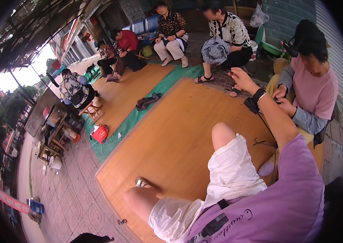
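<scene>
My right arm reaches up from the lower right in a short purple sleeve, and my right hand (242, 79) is raised above the wooden boards (167, 133). Its fingers are bent together around something small and dark, too small to name. On the wrist sit a black band (258, 94) and a pale bracelet; a black box-shaped device (251, 105) with a cable (266, 123) is beside it. My left hand is out of view. Below are my knees in white shorts (232, 166).
Close on my right, a person in a pink top (315, 87) works with both hands. Across the boards, one seated person (229, 32) has grey cloth (216, 50) on the lap. A dark cloth (148, 101) and red bag (99, 133) lie on green sheeting (129, 121). Others sit farther off.
</scene>
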`<state>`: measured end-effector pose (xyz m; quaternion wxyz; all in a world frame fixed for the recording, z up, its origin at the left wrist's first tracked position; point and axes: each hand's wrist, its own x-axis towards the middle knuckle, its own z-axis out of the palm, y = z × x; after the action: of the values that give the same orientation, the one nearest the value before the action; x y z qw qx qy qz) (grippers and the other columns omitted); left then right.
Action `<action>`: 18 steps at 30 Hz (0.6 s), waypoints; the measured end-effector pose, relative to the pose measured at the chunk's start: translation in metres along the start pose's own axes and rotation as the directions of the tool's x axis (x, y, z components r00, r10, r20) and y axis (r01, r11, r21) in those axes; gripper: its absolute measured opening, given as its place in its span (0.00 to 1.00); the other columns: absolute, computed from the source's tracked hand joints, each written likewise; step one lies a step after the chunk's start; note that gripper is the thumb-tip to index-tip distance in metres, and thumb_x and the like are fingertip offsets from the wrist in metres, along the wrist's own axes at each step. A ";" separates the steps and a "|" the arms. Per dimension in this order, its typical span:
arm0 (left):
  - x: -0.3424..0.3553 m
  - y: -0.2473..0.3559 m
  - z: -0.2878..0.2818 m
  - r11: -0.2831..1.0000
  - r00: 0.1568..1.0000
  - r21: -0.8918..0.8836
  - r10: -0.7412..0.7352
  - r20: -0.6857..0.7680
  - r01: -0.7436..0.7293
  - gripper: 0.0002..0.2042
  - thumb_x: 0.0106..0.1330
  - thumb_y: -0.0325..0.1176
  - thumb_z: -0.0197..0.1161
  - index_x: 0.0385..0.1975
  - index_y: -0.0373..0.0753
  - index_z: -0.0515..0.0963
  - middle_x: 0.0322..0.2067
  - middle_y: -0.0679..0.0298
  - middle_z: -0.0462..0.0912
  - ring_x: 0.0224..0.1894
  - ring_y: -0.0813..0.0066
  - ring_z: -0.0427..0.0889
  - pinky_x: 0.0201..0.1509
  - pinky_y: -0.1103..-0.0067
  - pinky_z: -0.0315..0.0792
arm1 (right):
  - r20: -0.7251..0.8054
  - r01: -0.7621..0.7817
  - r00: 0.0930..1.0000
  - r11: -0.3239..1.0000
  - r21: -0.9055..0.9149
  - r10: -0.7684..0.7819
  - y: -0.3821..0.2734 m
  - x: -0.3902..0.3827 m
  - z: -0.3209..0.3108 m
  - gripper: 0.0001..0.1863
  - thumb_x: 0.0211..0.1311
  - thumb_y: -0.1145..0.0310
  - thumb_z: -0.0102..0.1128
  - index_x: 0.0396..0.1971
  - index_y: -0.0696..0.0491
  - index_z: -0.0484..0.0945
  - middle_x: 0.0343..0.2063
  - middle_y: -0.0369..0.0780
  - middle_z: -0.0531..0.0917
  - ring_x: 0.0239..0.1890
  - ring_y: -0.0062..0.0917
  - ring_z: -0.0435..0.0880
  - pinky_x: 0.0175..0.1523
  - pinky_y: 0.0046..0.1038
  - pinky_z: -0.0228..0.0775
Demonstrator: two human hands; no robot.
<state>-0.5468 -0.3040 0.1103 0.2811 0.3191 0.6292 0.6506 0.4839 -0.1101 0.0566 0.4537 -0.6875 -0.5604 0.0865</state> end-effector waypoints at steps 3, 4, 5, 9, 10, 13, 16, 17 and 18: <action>0.005 0.002 0.007 1.000 1.000 -0.008 -0.006 0.030 0.006 0.19 0.69 0.37 0.63 0.56 0.36 0.71 0.47 0.53 0.81 0.46 0.62 0.83 0.49 0.69 0.80 | -0.068 0.072 0.995 0.997 0.027 -0.070 0.017 0.007 -0.010 0.11 0.69 0.75 0.52 0.47 0.56 0.78 0.57 0.41 0.72 0.38 0.29 0.83 0.28 0.25 0.79; 0.007 0.002 0.010 1.000 0.999 -0.014 -0.004 0.037 0.005 0.19 0.70 0.37 0.63 0.56 0.36 0.71 0.47 0.53 0.81 0.46 0.62 0.83 0.49 0.69 0.80 | -0.073 0.076 0.995 0.997 0.028 -0.074 0.017 0.008 -0.010 0.11 0.69 0.75 0.52 0.47 0.56 0.78 0.57 0.41 0.72 0.38 0.29 0.83 0.28 0.25 0.79; 0.009 0.002 0.014 1.000 0.999 -0.021 -0.003 0.045 0.004 0.19 0.70 0.37 0.63 0.55 0.36 0.71 0.47 0.53 0.81 0.46 0.62 0.83 0.49 0.69 0.80 | -0.090 0.014 0.996 0.999 0.032 -0.011 0.018 0.006 -0.011 0.11 0.69 0.74 0.52 0.47 0.57 0.78 0.56 0.40 0.72 0.38 0.29 0.83 0.27 0.25 0.79; 0.016 0.003 0.018 1.000 0.997 -0.025 -0.017 0.080 0.019 0.18 0.70 0.37 0.62 0.55 0.36 0.72 0.46 0.54 0.81 0.45 0.62 0.83 0.49 0.69 0.80 | -0.087 -0.008 0.996 1.000 0.022 0.010 0.023 0.007 -0.021 0.10 0.68 0.74 0.54 0.45 0.59 0.78 0.54 0.40 0.72 0.37 0.29 0.82 0.26 0.25 0.78; 0.018 0.004 0.019 0.999 0.996 -0.025 -0.020 0.089 0.022 0.18 0.70 0.37 0.62 0.55 0.36 0.72 0.46 0.54 0.81 0.45 0.62 0.83 0.48 0.69 0.80 | -0.095 0.001 0.996 0.999 0.037 0.002 0.027 0.008 -0.023 0.09 0.68 0.74 0.54 0.44 0.59 0.78 0.53 0.40 0.72 0.36 0.29 0.81 0.26 0.25 0.78; 0.022 0.005 0.020 0.999 0.994 -0.032 -0.026 0.110 0.030 0.17 0.70 0.37 0.62 0.54 0.36 0.72 0.46 0.55 0.82 0.45 0.63 0.83 0.48 0.69 0.80 | -0.089 -0.014 0.996 1.000 -0.009 0.013 0.032 0.010 -0.027 0.08 0.67 0.75 0.55 0.43 0.59 0.78 0.49 0.41 0.74 0.36 0.29 0.82 0.26 0.26 0.77; 0.025 0.006 0.019 0.999 0.992 -0.041 -0.029 0.121 0.035 0.17 0.70 0.37 0.62 0.54 0.36 0.73 0.46 0.55 0.82 0.45 0.63 0.84 0.48 0.69 0.81 | -0.058 -0.017 0.998 0.998 -0.055 0.014 0.034 0.012 -0.020 0.08 0.67 0.75 0.54 0.43 0.59 0.77 0.48 0.42 0.75 0.35 0.31 0.82 0.26 0.27 0.77; 0.026 0.006 0.018 0.998 0.992 -0.046 -0.029 0.124 0.035 0.17 0.70 0.37 0.62 0.53 0.36 0.73 0.46 0.55 0.82 0.45 0.63 0.84 0.48 0.69 0.81 | -0.050 0.011 0.999 0.996 -0.091 -0.015 0.034 0.013 -0.016 0.08 0.67 0.76 0.53 0.44 0.59 0.77 0.47 0.43 0.75 0.34 0.31 0.82 0.26 0.27 0.77; 0.027 0.004 0.017 0.998 0.991 -0.051 -0.032 0.129 0.039 0.17 0.70 0.38 0.62 0.53 0.36 0.73 0.46 0.56 0.82 0.45 0.63 0.84 0.48 0.69 0.81 | -0.052 0.014 0.998 0.996 -0.093 -0.019 0.036 0.013 -0.013 0.08 0.67 0.76 0.53 0.44 0.59 0.77 0.47 0.43 0.75 0.34 0.31 0.82 0.26 0.27 0.77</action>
<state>-0.5509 -0.2730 0.1164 0.3410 0.3415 0.5976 0.6403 0.5215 -0.1045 0.0425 0.4367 -0.7050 -0.5574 0.0386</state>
